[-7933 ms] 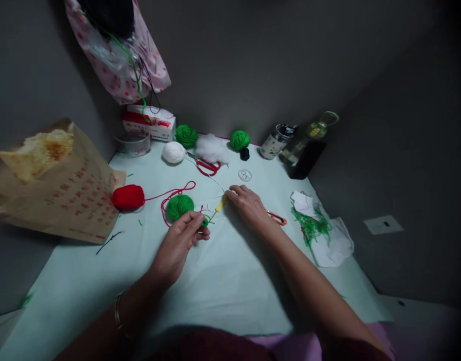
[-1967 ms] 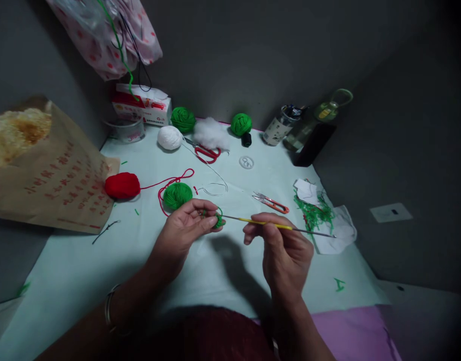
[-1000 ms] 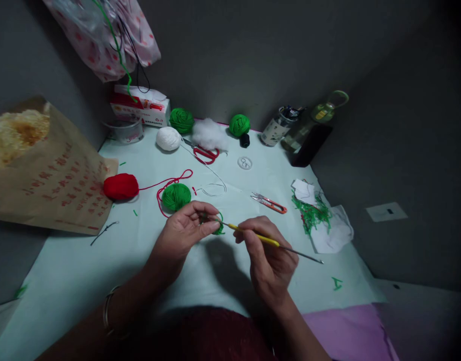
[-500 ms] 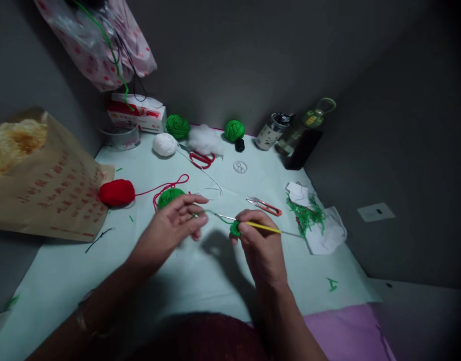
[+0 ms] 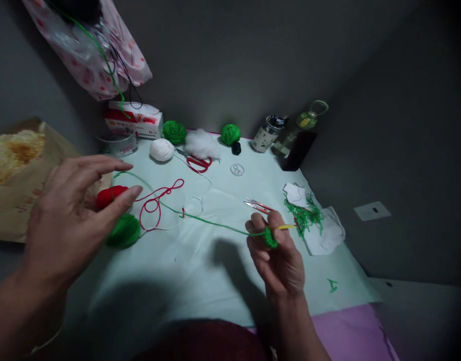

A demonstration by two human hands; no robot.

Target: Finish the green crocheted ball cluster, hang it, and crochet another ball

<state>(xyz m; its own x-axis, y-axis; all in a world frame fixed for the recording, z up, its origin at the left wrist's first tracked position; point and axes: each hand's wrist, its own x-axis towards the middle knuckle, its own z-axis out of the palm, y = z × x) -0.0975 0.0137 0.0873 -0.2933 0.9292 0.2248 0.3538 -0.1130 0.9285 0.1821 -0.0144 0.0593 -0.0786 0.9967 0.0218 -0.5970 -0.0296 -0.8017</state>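
My right hand pinches a small green crocheted piece together with a yellow-handled hook, whose metal tip is hidden. From the piece a green strand stretches left across the table, up toward my left hand. That hand is raised at the left with thumb and forefinger apart; nothing shows between them. Just below its fingers sits a green yarn ball, slightly blurred. A red yarn ball is partly hidden behind the thumb and fingers.
Orange snips lie beyond my right hand, green scraps to its right. Farther back are red scissors, a white yarn ball, stuffing, a pen cup and a bottle. A paper bag stands left.
My left hand has moved left and up, its fingers opening wider. The green strand is now drawn out long, the near green ball lies farther left, and my right hand has shifted slightly right and turned.
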